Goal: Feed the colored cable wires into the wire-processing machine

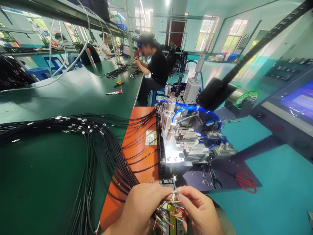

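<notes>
My left hand (139, 209) and my right hand (198, 210) are close together at the bottom of the view. Between their fingertips they pinch a spray of thin multicoloured wires (168, 212), the stripped ends of a black cable bundle (97, 143). That bundle sweeps across the green workbench (44, 163) and over an orange plate (137, 153) to my hands. Just beyond my fingers stands a pneumatic machine (181, 143) with silver cylinders and blue air hoses. A yellow-labelled item (173, 225) lies under the wires, partly hidden.
Two open-end wrenches (210, 178) and a red cable loop (245, 182) lie on the teal table (269, 186) right of the machine. Pliers (118, 83) and black harnesses (114, 72) lie farther along the bench. A seated co-worker (156, 65) handles something there.
</notes>
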Available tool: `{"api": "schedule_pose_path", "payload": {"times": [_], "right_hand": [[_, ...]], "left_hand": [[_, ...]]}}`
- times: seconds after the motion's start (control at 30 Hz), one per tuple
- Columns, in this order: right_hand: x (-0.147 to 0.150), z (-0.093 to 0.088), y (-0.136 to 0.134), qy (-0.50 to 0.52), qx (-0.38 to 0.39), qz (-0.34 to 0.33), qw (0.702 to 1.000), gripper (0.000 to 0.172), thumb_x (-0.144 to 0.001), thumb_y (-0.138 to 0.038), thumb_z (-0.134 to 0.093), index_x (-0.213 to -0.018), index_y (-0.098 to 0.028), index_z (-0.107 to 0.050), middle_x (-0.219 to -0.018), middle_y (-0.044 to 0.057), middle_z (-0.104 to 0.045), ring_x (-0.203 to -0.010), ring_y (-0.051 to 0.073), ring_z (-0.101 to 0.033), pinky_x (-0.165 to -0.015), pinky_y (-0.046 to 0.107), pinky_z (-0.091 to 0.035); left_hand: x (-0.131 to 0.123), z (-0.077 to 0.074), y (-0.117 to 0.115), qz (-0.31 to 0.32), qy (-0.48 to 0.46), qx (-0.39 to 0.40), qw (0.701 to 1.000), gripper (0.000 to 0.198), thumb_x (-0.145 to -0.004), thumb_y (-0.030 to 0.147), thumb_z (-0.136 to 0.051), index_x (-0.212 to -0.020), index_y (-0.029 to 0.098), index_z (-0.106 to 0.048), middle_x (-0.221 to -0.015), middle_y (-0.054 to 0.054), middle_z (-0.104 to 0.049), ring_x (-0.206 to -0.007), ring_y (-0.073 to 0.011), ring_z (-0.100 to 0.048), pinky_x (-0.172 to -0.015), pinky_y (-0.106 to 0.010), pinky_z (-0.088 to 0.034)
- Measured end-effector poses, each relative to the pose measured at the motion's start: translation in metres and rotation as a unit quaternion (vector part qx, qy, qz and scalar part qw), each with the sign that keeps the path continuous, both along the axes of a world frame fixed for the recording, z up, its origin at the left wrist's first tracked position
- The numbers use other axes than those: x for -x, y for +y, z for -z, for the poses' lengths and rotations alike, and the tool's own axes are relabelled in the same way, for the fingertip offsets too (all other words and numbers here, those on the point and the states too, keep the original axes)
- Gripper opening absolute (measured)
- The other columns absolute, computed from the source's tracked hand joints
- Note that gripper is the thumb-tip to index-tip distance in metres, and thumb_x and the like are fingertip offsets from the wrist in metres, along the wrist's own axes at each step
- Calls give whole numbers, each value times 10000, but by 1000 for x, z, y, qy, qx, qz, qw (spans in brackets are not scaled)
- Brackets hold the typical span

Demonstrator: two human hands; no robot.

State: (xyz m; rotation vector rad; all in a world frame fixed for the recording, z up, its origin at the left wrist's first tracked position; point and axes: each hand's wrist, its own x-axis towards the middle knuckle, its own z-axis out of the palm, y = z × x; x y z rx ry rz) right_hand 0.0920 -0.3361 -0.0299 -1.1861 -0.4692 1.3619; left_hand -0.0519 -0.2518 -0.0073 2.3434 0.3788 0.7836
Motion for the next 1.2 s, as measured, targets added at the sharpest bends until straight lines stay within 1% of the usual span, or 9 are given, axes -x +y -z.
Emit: {"api": "schedule_pose_path", "payload": {"times": [0.33,0.53,0.7,0.8,0.87,0.97,1.03,1.13,1.2], "right_hand": [[2,-4,1,-24,-11,30,999,108,-661,-306,-719,-665,-199,-704,-540,-18,-582,-436,95,-488,-423,193,-422],[1,-6,2,-52,-10,26,998,125,-662,-314,-712,-652,-193,-683,-572,-25,-561,-459,95,-488,-466,204,-432],[-1,-12,2,-159,-11,8,987,234,-716,-381,-645,-609,-176,-611,-553,-23,-520,-494,108,-486,-444,193,-385],[3,-11,3,-314,-74,11,946,281,-806,-350,-535,-583,-183,-574,-567,-5,-525,-510,118,-487,-455,211,-365],[7,-8,4,-436,-145,29,888,255,-835,-261,-485,-614,-187,-589,-623,22,-561,-571,137,-510,-533,235,-392],[12,-4,5,-540,-209,38,814,258,-846,-149,-431,-671,-187,-617,-673,50,-590,-630,155,-522,-605,257,-409],[11,-5,7,-532,-202,6,822,228,-849,-149,-443,-713,-186,-622,-708,52,-612,-660,160,-539,-621,251,-421],[4,-10,9,-447,-127,-34,885,82,-812,-225,-537,-791,-191,-608,-740,33,-615,-675,164,-561,-613,236,-442],[1,-15,10,-394,-86,-33,914,96,-806,-272,-541,-776,-195,-589,-745,25,-596,-686,168,-560,-618,236,-448]], "left_hand": [[0,-5,-2,-4,69,3,998,325,-859,113,-456,-1152,250,-495,-861,-36,-582,-711,-168,-550,-614,-234,-399],[2,0,-2,0,66,7,998,360,-844,88,-436,-1163,246,-494,-873,-38,-566,-722,-155,-538,-612,-223,-385],[-1,-4,1,-34,68,62,995,239,-826,159,-468,-999,202,-628,-671,2,-511,-570,-117,-476,-505,-198,-304],[-7,-11,6,-44,69,153,985,263,-838,330,-493,-747,156,-668,-564,14,-480,-520,-111,-446,-471,-194,-273],[-9,-14,8,-68,82,198,974,420,-855,414,-453,-577,133,-595,-530,18,-433,-503,-106,-415,-458,-199,-251],[-10,-16,10,-94,92,225,965,450,-850,444,-456,-532,129,-507,-552,21,-407,-524,-106,-407,-477,-201,-257],[-10,-18,11,-96,91,246,960,409,-841,441,-473,-590,127,-543,-588,11,-446,-563,-118,-439,-507,-201,-284],[-11,-21,12,-92,82,260,958,416,-828,466,-484,-631,119,-601,-595,-3,-481,-579,-131,-458,-517,-204,-296],[-12,-22,13,-92,76,257,959,437,-819,483,-491,-612,116,-606,-579,-3,-480,-565,-128,-452,-505,-203,-290]]}}
